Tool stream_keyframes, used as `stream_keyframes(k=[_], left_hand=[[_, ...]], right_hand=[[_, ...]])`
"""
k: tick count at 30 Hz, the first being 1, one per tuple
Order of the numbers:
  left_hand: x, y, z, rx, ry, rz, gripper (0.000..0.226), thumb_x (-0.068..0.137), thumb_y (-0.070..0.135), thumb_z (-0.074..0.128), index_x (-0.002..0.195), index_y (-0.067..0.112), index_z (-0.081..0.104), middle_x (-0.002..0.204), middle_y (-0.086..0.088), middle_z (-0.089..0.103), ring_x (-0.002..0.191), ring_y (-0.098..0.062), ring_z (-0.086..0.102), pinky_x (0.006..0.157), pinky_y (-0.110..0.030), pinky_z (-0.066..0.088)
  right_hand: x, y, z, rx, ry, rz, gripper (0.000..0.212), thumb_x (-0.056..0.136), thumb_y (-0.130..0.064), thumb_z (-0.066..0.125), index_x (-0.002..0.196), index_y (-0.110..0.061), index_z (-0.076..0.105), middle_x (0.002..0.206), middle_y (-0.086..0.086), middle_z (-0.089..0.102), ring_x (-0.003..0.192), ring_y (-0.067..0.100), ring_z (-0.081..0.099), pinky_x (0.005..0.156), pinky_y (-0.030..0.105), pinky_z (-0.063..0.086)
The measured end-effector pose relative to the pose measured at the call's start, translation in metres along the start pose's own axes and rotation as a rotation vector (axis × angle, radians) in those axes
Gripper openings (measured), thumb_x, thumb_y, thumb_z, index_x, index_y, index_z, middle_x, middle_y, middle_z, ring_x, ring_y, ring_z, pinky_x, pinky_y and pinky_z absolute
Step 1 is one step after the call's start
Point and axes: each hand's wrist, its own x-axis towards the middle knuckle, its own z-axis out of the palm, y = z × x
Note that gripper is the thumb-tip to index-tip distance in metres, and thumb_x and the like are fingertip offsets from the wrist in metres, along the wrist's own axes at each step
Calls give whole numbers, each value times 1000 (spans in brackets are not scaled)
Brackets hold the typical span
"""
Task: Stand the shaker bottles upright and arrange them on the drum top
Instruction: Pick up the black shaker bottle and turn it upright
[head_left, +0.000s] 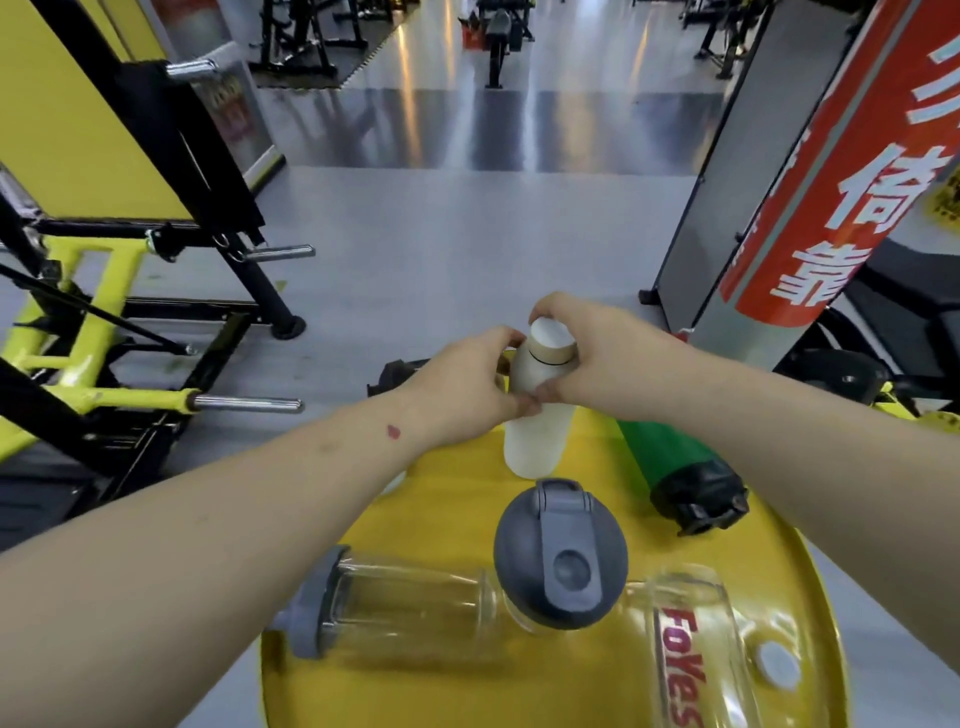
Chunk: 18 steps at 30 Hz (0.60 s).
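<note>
A white bottle (535, 441) with a tan band under its cap stands upright at the far side of the yellow drum top (457, 509). My left hand (467, 389) and my right hand (587, 358) both grip its upper part, fingertips touching in front. A green bottle (670, 457) with a black lid lies on its side to the right. A clear bottle with a grey flip lid (561, 556) stands upright near me. Another clear bottle (395, 608) lies on its side at the left, grey lid pointing left. A clear "FoYes" bottle (696, 649) lies at the right front.
Yellow and black gym machines (104, 291) with steel pegs stand on the left. A grey pillar with a red banner (831, 171) rises on the right. A dark object (395, 374) sits on the floor behind the drum. Grey floor stretches ahead.
</note>
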Motion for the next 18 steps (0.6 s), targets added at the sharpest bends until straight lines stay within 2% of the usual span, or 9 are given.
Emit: stream_keyframes(k=[2,6,7,10,12,15,18], left_hand=[[-2,-3,-1,-35,-24,-2,68,76,37,82,136,35,50,123,9,66,103,-12,68,91,-39,56],[-6,-10,-8,20,-69,14,72,79,34,76,144,32,46,121,9,66,100,-11,69,88,-39,57],[-7,-14,-12,47,-64,-4,73,80,32,75,146,31,44,123,8,66,103,-12,67,91,-39,56],[-9,-38,-27,120,-17,-76,76,79,28,76,147,26,43,135,1,61,116,-20,63,98,-39,52],[-12,-58,-37,173,21,-122,77,78,27,77,147,25,44,138,-4,59,123,-24,58,102,-39,49],[-14,-88,-46,255,60,-210,86,76,32,80,151,25,38,143,-8,53,130,-27,50,103,-36,44],[-10,-110,-44,277,38,-318,100,73,45,82,154,25,29,145,-13,48,129,-31,49,99,-39,45]], right_hand=[[2,-3,1,-39,-8,12,62,74,-34,84,125,-29,47,111,1,65,96,26,62,79,41,55],[4,-10,-2,-134,-63,50,61,79,-32,79,129,-25,45,112,2,63,86,22,59,60,31,45],[5,-13,-4,-163,-70,55,65,78,-35,79,132,-25,44,118,3,62,90,23,60,62,31,46],[12,-24,-9,-220,-58,15,79,80,-47,76,147,-28,38,141,5,53,118,28,56,85,34,46],[19,-35,-9,-228,-42,-46,78,84,-51,71,150,-29,37,148,4,49,129,27,50,95,36,42],[32,-52,-4,-268,-74,-120,70,89,-50,65,151,-29,38,150,3,48,134,26,47,99,36,40],[45,-66,8,-373,-160,-152,65,92,-47,62,150,-28,41,146,3,52,130,28,50,99,39,45]])
